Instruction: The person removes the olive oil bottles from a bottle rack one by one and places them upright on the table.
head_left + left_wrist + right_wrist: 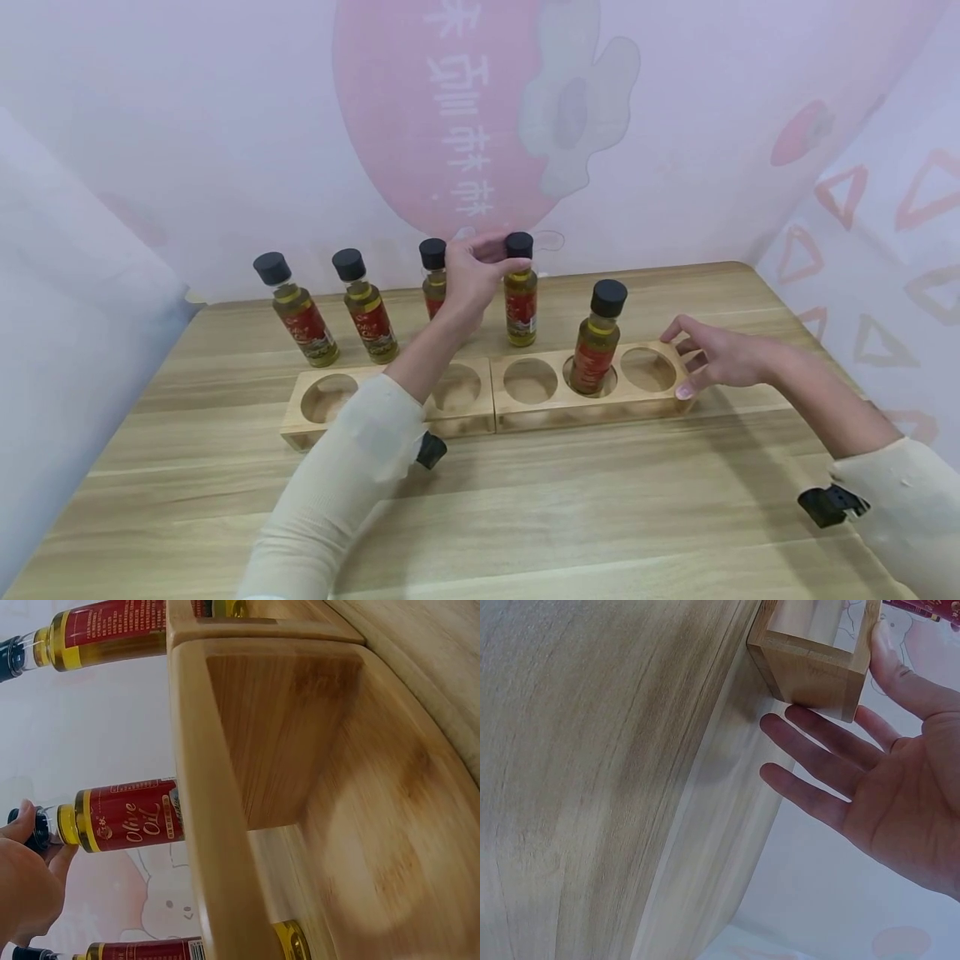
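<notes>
Behind the racks, my left hand [474, 279] pinches the black cap of an olive oil bottle [521, 304] with a red label. In the left wrist view that bottle [135, 816] is upright, its base hidden by the wood. My right hand [716, 354] holds the outer end of the right wooden bottle rack [540, 417], thumb at the near corner and index finger at the far one; in the right wrist view its other fingers [810, 742] reach past the rack end [810, 679]. Another olive oil bottle [595, 350] stands in this rack's middle hole.
The left wooden rack [298, 429] butts against the right one, partly covered by my left forearm. Three more olive oil bottles stand behind it: one at far left [306, 325], a second [370, 321], and a third [433, 287] partly behind my left hand. A printed wall [247, 167] rises behind the table.
</notes>
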### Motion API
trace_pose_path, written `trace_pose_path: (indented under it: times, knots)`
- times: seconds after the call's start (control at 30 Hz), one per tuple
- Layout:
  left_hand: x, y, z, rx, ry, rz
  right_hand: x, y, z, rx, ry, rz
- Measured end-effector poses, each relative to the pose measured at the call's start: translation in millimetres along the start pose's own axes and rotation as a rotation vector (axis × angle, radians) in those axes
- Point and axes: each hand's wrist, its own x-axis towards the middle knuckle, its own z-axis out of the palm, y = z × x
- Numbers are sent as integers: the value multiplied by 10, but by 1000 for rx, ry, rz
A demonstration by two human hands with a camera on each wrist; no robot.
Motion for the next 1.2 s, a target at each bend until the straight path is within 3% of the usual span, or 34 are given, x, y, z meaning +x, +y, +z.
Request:
trace_pose_path:
  times: [0.53, 1.03, 1.2]
  knots:
    - [68, -62, 65, 1, 14, 4, 1, -20, -4, -18, -2, 10]
    - [28, -106, 63, -10, -69, 78, 2, -26, 0, 10, -1, 15]
    - [-12, -134, -10, 50, -121, 94, -1, -17, 2, 6, -7, 11]
